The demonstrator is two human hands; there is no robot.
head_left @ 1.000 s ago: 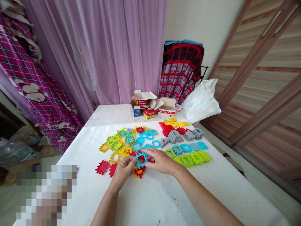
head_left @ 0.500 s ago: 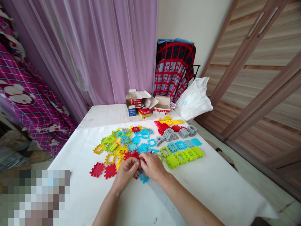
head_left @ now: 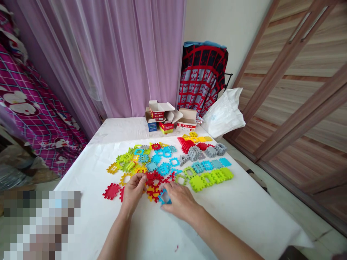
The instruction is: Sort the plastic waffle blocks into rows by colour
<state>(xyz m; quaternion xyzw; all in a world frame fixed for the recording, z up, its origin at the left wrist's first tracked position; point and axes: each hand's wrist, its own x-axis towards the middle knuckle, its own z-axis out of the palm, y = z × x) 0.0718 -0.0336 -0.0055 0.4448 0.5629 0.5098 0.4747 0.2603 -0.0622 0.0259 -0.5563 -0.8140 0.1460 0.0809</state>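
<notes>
My right hand (head_left: 180, 202) has its thumb and fingers around a blue square-frame interlocking block (head_left: 162, 198) at the near edge of the pile. To the left, my left hand (head_left: 133, 191) is closed, thumb against fingertips; whatever is in that pinch, if anything, is too small to make out. Red interlocking blocks (head_left: 155, 178) and a yellow notched block (head_left: 153, 195) lie between the hands. Partly behind my left wrist is a red square block, and another red square block (head_left: 111, 191) lies flat farther left.
Blue blocks (head_left: 164, 168) and lime green blocks (head_left: 124, 159) spread behind the hands. On the right, pieces lie by colour: a green row (head_left: 212, 178), a blue row (head_left: 208, 165), grey stacks (head_left: 194, 153) and red ones (head_left: 187, 146). Open cardboard boxes (head_left: 187, 121) and a white plastic bag (head_left: 225, 112) are at the back.
My hands have parted from their meeting point over the red blocks. The left moved left, still pinched; the right dropped nearer and closed around the blue block.
</notes>
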